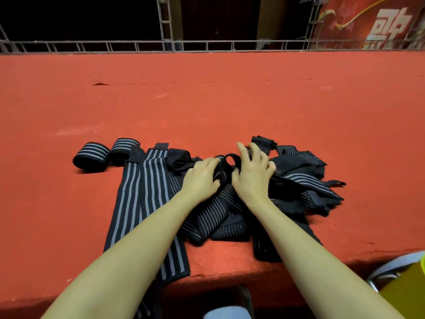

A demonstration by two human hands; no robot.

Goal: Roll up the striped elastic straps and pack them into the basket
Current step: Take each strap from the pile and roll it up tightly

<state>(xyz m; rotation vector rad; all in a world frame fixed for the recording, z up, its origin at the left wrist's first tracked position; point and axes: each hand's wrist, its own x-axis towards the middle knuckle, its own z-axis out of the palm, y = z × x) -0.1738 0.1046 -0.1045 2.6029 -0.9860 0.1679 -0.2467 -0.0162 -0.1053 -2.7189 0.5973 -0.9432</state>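
Hanging over the near edge of the red felt-covered bench (69, 203): two long flat black elastic straps with grey stripes (147, 203), lying side by side and running away from the edge toward the middle. Just right of them, sprawling near the near edge: a tangled heap of loose black striped straps (299, 187), some ends trailing over the edge. Resting on the heap's middle: both bare hands, side by side and nearly touching. Left hand (201, 179) curling its fingers round a bent black strap loop (226, 163); right hand (251, 173) pinching the same loop from the other side, with its outer fingers lifting and spreading apart. Sitting farther back and to the left, apart from the heap: two finished rolled-up striped strap bundles (92, 156), touching each other. Beyond the bench's far edge: a grey metal truss frame (165, 26) and a red banner (377, 21).
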